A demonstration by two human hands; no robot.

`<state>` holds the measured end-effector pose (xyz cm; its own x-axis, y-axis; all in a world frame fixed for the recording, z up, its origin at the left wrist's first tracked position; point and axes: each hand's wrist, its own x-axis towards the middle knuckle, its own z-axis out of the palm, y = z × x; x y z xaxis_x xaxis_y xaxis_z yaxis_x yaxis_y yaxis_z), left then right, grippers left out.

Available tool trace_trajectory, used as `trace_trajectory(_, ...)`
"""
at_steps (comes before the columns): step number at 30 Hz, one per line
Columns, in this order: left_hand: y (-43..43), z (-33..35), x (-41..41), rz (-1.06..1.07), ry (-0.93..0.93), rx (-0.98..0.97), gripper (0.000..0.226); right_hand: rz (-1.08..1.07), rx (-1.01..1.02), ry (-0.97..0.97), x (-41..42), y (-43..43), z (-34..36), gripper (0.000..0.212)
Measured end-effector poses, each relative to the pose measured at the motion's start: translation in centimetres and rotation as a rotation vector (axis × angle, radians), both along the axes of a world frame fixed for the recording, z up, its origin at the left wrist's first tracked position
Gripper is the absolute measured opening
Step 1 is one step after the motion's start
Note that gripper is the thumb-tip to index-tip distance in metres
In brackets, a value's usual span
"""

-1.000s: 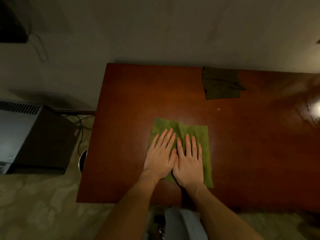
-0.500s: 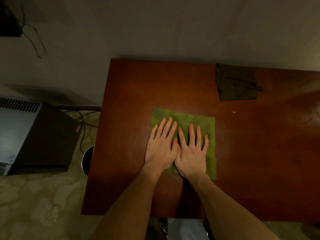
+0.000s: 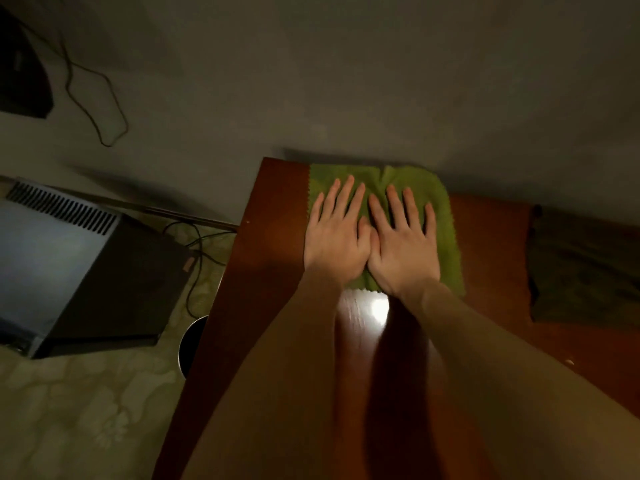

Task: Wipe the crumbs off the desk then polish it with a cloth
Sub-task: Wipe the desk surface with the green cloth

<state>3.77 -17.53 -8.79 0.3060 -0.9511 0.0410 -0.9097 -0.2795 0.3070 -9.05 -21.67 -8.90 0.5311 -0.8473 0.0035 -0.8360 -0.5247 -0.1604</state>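
Both hands, left (image 3: 335,245) and right (image 3: 403,252), press flat with fingers spread, gripping nothing, on a green cloth (image 3: 440,209) at the glossy reddish-brown wooden bench's (image 3: 263,271) far edge against the grey wall (image 3: 346,81).

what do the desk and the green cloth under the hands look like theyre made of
The desk looks like reddish-brown wood or wood veneer with a glossy varnish: faint grain lines show and a bright lamp glare reflects off it. The green cloth looks like thin microfibre or similar soft fabric, matte, with zigzag pinked edges and small wrinkles near the far edge. Both are guesses from looks alone.
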Motion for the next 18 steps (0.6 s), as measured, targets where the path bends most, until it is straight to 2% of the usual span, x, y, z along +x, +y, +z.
trace_trajectory(6, -0.2, -0.8, 5.4, 0.058, -0.097, 0.037, 0.065, 0.213, -0.013, 0.063, 5.7, -2.4, 0.3, 0.066)
trace_trajectory(11, 3.7, -1.0, 7.5, 0.137, -0.09, -0.061, 0.061, 0.295, -0.008, 0.05, 8.5, 0.3, 0.4, 0.065)
trace_trajectory(18, 10.0, -0.9, 7.8, 0.189, -0.104, -0.024, 0.057, 0.352, -0.021, 0.03, 9.3, 6.2, 0.2, 0.061)
